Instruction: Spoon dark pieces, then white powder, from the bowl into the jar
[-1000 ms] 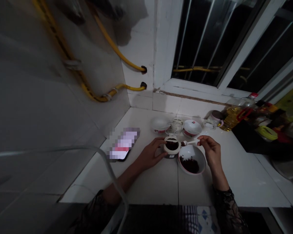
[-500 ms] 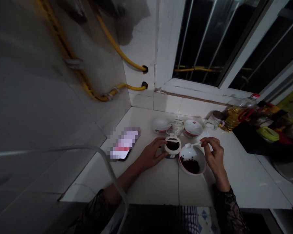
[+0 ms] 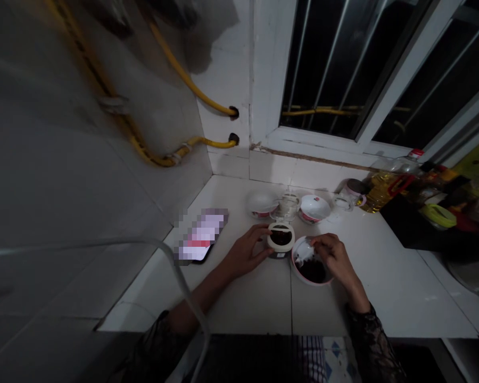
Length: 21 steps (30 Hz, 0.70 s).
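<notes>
My left hand [image 3: 250,249] grips the side of a small jar [image 3: 280,248] with a pale rim, its fingers and thumb around it. Dark stuff fills the jar, and its clear lid stands flipped back. Just right of it is a white bowl [image 3: 296,271] with a pink rim, holding dark crumbly bits [image 3: 313,271]. Over this bowl, my right hand [image 3: 335,254] pinches the handle of a small white spoon [image 3: 300,262]. The spoon's head is down in the bowl at the left edge of the dark bits.
Behind the jar stand two white bowls, one at left [image 3: 261,205] and one at right [image 3: 314,207], with a clear container [image 3: 288,205] between them. A phone [image 3: 203,236] lies left. An oil bottle [image 3: 377,191] and a dark box [image 3: 407,223] are at right. A pale cable [image 3: 183,282] crosses the near left.
My right hand has moved left and down, lowering the spoon from above the bowl's far rim into the bowl. My left hand stays on the jar.
</notes>
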Each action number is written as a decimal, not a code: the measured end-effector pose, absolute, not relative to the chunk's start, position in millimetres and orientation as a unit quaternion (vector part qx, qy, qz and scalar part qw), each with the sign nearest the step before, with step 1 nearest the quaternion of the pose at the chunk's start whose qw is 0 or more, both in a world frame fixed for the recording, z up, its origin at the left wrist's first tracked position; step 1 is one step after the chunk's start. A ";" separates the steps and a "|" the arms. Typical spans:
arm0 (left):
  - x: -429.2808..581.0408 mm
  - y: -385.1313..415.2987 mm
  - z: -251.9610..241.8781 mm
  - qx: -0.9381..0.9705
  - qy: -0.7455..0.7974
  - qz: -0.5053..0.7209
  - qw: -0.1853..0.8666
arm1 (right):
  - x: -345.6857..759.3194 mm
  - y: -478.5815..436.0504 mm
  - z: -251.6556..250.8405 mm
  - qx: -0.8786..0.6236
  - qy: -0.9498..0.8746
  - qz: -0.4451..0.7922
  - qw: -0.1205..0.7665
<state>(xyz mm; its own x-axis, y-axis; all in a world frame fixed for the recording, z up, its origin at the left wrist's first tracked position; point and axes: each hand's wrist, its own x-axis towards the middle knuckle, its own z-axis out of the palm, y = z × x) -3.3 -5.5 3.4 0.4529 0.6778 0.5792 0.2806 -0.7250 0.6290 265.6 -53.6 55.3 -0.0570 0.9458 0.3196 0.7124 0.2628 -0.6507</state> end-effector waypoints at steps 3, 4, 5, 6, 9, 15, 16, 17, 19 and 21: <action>-3.4 -5.6 3.2 0.822 0.294 0.433 0.225 | 267.6 -53.1 56.2 -0.608 -0.655 0.217 0.392; -3.5 -5.7 3.3 0.822 0.294 0.433 0.225 | 268.3 -53.0 57.2 -0.612 -0.638 0.236 0.404; -3.5 -5.7 3.4 0.822 0.294 0.433 0.225 | 268.7 -52.9 58.3 -0.614 -0.621 0.254 0.416; -3.5 -5.9 3.6 0.822 0.293 0.433 0.227 | 268.9 -52.9 59.5 -0.616 -0.605 0.269 0.428; -3.5 -6.7 5.2 0.823 0.290 0.432 0.229 | 268.7 -52.9 61.7 -0.618 -0.569 0.285 0.462; -3.8 -8.1 8.0 0.823 0.296 0.427 0.229 | 269.8 -51.8 59.7 -0.613 -0.542 0.294 0.494; -3.9 -8.0 7.7 0.823 0.296 0.426 0.230 | 270.4 -51.6 59.5 -0.612 -0.538 0.299 0.496; -3.9 -7.9 7.3 0.823 0.295 0.427 0.230 | 271.0 -51.4 59.4 -0.612 -0.534 0.305 0.497; -3.9 -7.5 6.2 0.822 0.293 0.430 0.232 | 272.4 -51.1 59.3 -0.610 -0.529 0.314 0.500; -3.9 -7.3 5.2 0.821 0.293 0.432 0.232 | 273.5 -50.9 59.1 -0.608 -0.524 0.317 0.505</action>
<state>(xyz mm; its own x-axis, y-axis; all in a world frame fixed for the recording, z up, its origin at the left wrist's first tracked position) -3.9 -7.3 5.2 0.4559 0.6807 0.5734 0.2802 -0.7213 0.6334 273.5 -50.9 59.1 0.2504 0.9575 0.1431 0.3165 0.0588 -0.9468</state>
